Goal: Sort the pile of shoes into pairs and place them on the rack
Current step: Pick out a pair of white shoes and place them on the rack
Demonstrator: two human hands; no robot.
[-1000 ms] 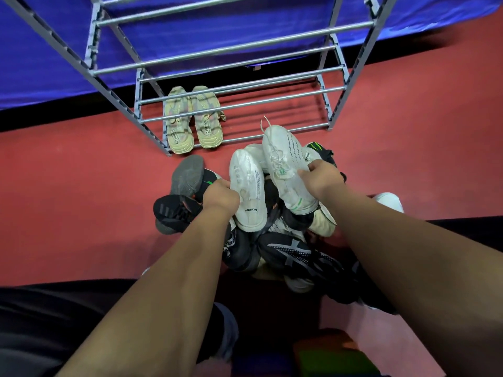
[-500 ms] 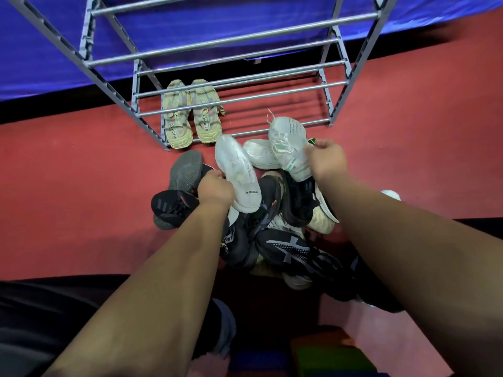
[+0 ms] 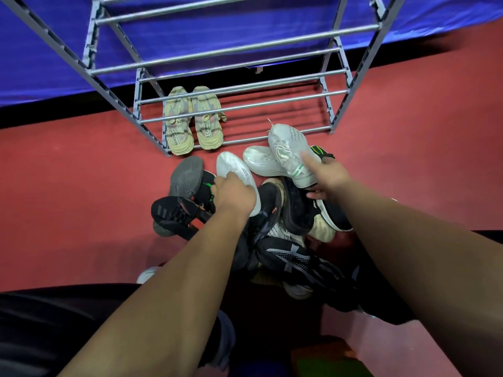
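Note:
My left hand [image 3: 234, 192] grips a white sneaker [image 3: 232, 167] by its heel, sole side up, over the pile. My right hand [image 3: 328, 176] holds a matching white sneaker with green marks [image 3: 290, 148], laces up, toe pointing at the rack. A third white shoe [image 3: 258, 161] lies between them on the pile of shoes [image 3: 288, 254], which is mostly black sneakers on the red floor. The grey metal rack [image 3: 234, 107] stands just beyond. A beige pair [image 3: 192, 121] sits on its lowest tier at the left.
A blue cloth wall [image 3: 245, 25] hangs behind the rack. Red floor [image 3: 68, 186] spreads left and right of the pile. A grey-soled shoe [image 3: 186, 175] and a black shoe with orange marks [image 3: 174, 213] lie at the pile's left. My dark-clothed leg [image 3: 40, 322] is at the lower left.
Both hands have carried the two white sneakers forward, away from me and closer to the rack's lowest tier. The view has tilted down a little.

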